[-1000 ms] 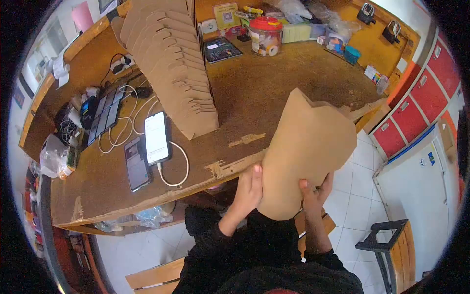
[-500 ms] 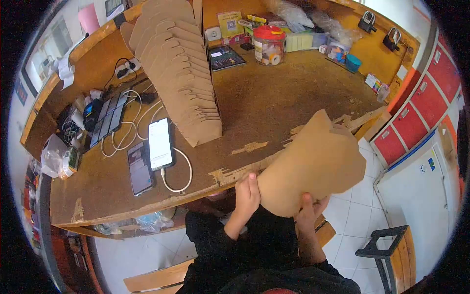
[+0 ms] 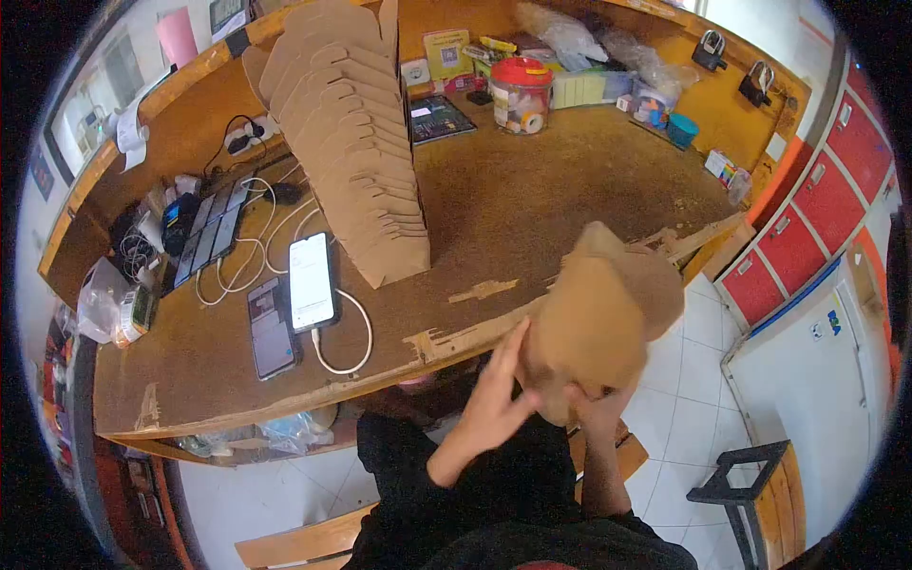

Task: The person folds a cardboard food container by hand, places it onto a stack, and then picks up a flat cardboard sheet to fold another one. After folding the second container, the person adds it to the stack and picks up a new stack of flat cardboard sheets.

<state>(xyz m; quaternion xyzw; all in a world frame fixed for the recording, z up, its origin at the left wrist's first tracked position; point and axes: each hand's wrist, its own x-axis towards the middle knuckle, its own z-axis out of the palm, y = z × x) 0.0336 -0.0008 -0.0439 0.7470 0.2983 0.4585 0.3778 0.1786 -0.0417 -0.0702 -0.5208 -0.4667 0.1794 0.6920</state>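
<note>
A brown cardboard piece [image 3: 594, 323], bent into folded panels and blurred by motion, is held above my lap at the table's front edge. My right hand [image 3: 598, 413] grips its lower end, thumb on the near side; some fingers are hidden behind it. Along the left side of the cardboard lies my left hand [image 3: 492, 404], its fingers stretched out and thumb spread. Whether its fingertips press on the cardboard is hard to tell. A tall nested stack of similar folded cardboard pieces [image 3: 356, 161] stands on the table to the left.
On the brown wooden table [image 3: 532, 199], a lit phone [image 3: 312, 280] with a white cable lies beside a darker phone [image 3: 272, 328]. Several more devices sit at the left. A red-lidded jar [image 3: 521, 95] stands at the back. A wooden stool [image 3: 774, 494] is at right.
The cardboard has turned and folded inward, shifting slightly left. My left hand has opened out from the cardboard's lower left edge, thumb now spread. My right hand keeps its grip.
</note>
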